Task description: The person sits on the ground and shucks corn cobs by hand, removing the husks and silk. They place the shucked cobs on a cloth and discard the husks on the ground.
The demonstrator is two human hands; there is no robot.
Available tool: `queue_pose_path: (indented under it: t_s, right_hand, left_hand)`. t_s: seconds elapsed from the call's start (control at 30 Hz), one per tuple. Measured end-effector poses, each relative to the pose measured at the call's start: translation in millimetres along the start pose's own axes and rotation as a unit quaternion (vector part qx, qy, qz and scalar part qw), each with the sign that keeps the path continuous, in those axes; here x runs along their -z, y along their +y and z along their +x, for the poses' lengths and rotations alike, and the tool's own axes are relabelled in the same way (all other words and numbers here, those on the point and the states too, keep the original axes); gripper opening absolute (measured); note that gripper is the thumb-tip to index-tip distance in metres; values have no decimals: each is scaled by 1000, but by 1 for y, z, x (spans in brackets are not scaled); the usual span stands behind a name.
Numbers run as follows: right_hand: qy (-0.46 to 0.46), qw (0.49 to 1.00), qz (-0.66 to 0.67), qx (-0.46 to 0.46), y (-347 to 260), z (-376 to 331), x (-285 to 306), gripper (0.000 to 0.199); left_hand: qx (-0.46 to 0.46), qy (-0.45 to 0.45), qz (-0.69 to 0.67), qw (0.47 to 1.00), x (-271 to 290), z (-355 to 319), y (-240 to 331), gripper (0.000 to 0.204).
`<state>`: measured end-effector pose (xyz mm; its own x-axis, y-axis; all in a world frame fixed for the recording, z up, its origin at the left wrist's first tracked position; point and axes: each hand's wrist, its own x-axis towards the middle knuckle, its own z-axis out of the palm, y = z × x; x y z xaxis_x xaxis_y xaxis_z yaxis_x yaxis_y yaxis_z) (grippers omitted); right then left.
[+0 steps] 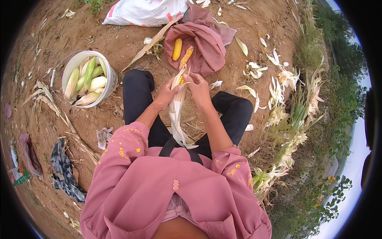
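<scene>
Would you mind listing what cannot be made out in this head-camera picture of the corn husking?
- Corn cob: mostly wrapped in its pale husk; only a few yellow kernels show between the left hand and right hand.
- Fingertips of both hands: tucked into the husk, so the grip is unclear.
- White bucket: ears below the top layer are hidden.
- White sack: cut off by the top edge.
- Mauve cloth: folds hide anything beyond two cobs.

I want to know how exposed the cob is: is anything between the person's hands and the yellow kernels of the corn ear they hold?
Partly. Pale husk leaves wrap most of the corn ear; kernels show only near the top, between the left hand and right hand, which grip the husk.
</scene>
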<state>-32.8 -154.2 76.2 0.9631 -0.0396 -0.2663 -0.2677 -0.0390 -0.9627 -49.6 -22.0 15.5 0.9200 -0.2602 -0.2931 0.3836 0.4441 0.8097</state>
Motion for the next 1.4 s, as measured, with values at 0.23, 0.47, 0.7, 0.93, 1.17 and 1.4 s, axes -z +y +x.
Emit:
queue_pose_path:
  t_s: [0.23,0.47,0.7,0.93,1.17,1.4]
  right_hand:
    - [-87,994,21,-60,-4,14,22,25]
    - [-31,999,-26,-12,10,11,15,21]
    - [14,903,394,-170,31,5,-5,15]
    - [-39,913,395,-93,38,-8,16,15]
    - [-63,929,-361,-58,132,-59,82,23]
    - [32,994,-86,65,28,-8,29,27]
  left_hand:
    - [7,-34,24,999,0,-1,0,49]
    - [6,-38,-36,999,3,0,-2,49]
    - [76,-46,-262,961,0,-3,13,47]
    - [111,108,-240,958,8,7,14,50]
    - [-30,125,-179,975,5,7,19,36]
    - [-35,47,-27,998,-3,4,-5,33]
